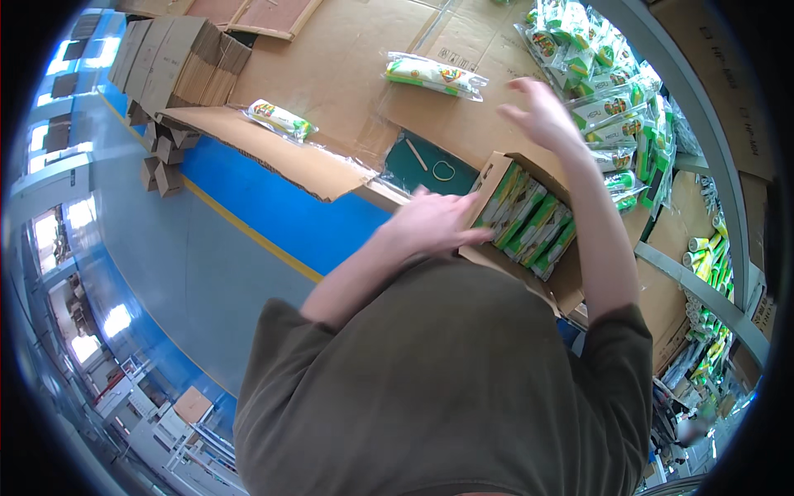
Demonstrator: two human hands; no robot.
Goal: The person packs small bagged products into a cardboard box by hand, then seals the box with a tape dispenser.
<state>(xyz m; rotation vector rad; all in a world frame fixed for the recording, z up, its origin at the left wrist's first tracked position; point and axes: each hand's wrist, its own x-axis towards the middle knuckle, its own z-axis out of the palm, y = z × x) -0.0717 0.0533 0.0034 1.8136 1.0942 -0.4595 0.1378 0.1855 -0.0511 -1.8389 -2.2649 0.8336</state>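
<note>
At the upper centre of the cardboard-covered tabletop, one clear-wrapped packet, white and green, lies on its own, just left of the right hand. This hand is raised at the end of an outstretched forearm; its fingers are spread and point toward the packet, with a gap between – nothing is held. The left hand hovers low, close before the person's body, beside the left wall of an open box. Its fingers are parted and point toward the box, with nothing visible in their hold; whether they touch the wall cannot be told.

Within the box, green-and-white packs lie side by side in a slanting row. Directly left of the box, a dark green panel bears a pale stick and a thin ring. Farther left, a second packet rests near a cardboard flap that projects over the blue floor. To the right – beyond the right forearm – a heap of similar packets is piled. At upper left stand folded cartons, closely stacked.
</note>
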